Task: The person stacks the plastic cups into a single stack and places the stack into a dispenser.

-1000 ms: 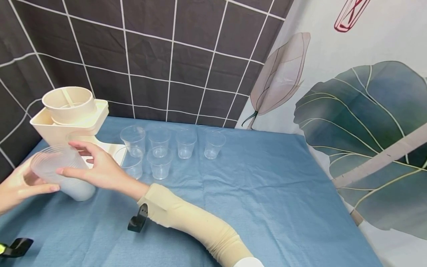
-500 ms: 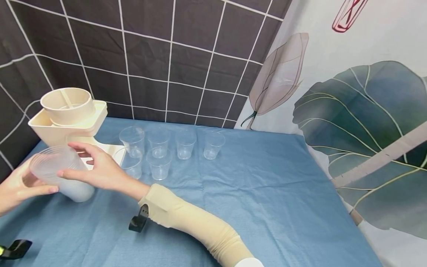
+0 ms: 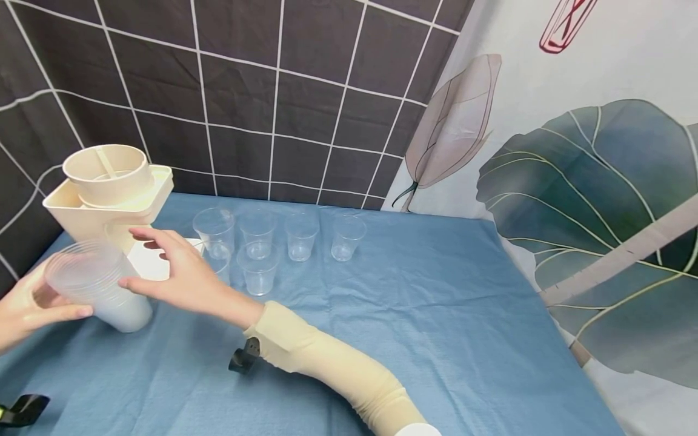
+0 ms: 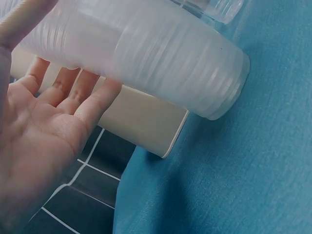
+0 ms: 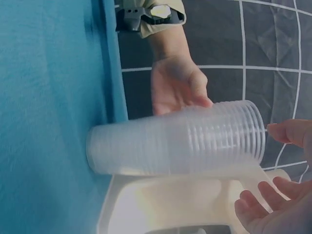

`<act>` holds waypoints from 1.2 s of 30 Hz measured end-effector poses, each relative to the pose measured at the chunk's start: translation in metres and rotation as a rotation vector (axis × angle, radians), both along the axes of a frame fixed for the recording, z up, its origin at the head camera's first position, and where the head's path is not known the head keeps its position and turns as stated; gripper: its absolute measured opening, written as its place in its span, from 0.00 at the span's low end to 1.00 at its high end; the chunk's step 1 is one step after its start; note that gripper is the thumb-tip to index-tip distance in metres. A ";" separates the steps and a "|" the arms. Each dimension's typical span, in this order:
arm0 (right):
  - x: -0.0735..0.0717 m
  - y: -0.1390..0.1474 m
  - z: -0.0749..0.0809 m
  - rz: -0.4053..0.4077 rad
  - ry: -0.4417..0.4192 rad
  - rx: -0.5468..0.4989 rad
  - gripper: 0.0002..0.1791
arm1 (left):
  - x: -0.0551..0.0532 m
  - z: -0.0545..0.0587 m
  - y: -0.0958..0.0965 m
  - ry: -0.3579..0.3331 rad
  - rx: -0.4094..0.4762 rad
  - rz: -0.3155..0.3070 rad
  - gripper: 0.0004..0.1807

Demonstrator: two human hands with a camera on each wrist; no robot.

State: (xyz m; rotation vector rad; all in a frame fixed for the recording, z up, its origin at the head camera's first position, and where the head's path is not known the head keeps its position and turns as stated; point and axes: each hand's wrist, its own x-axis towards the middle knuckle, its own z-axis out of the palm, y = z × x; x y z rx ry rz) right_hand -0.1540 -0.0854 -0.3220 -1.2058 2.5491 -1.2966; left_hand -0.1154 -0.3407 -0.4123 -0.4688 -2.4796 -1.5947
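Blue surface (image 3: 414, 339), cream unit (image 3: 103, 212), stack (image 3: 103, 290) of clear cups.
Unit: round-topped, at the far left. Stack: tilted, in front of the unit; whether its base touches the surface cannot be told. Left hand (image 3: 33, 309): fingers and thumb round the stack. Right hand (image 3: 188, 275): wide, fingers and thumb apart beside the stack's mouth, seemingly holding nothing; contact unclear. Single cups (image 3: 259, 275): six in view, upright, one partly behind the right hand. Handling note (judgement): walls look thin, so a light, steady left grip suits; rims sit close, so fingertips should meet one at a time.
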 end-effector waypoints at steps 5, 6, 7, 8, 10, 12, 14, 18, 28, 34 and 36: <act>-0.002 0.015 0.002 -0.002 0.012 -0.018 0.35 | -0.002 -0.004 -0.004 -0.014 -0.016 0.028 0.52; -0.002 0.018 0.002 -0.003 0.011 -0.024 0.35 | -0.002 -0.004 -0.004 -0.016 -0.014 0.032 0.51; -0.002 0.021 0.002 -0.003 0.013 -0.030 0.34 | -0.003 -0.005 -0.005 -0.019 -0.012 0.037 0.51; -0.003 0.024 0.002 -0.006 0.018 -0.034 0.34 | -0.003 -0.006 -0.005 -0.020 -0.009 0.040 0.51; -0.003 0.030 0.002 -0.012 0.026 -0.048 0.33 | -0.003 -0.006 -0.005 -0.020 0.001 0.039 0.51; -0.004 0.035 0.003 -0.020 0.029 -0.057 0.33 | -0.002 -0.006 -0.006 -0.018 0.007 0.036 0.51; -0.005 0.039 0.003 -0.026 0.030 -0.067 0.33 | -0.002 -0.007 -0.006 -0.013 0.016 0.032 0.52; -0.006 0.047 0.003 -0.028 0.042 -0.076 0.33 | -0.003 -0.007 -0.005 -0.004 0.038 0.020 0.52; -0.008 0.069 0.006 -0.039 0.098 -0.083 0.33 | -0.002 -0.002 -0.004 -0.030 0.007 0.040 0.51; -0.005 0.082 0.010 -0.069 0.086 -0.105 0.33 | -0.001 -0.001 -0.003 -0.016 0.007 0.022 0.51; -0.004 0.087 0.011 -0.075 0.082 -0.115 0.33 | -0.001 -0.001 -0.003 -0.010 0.008 0.018 0.51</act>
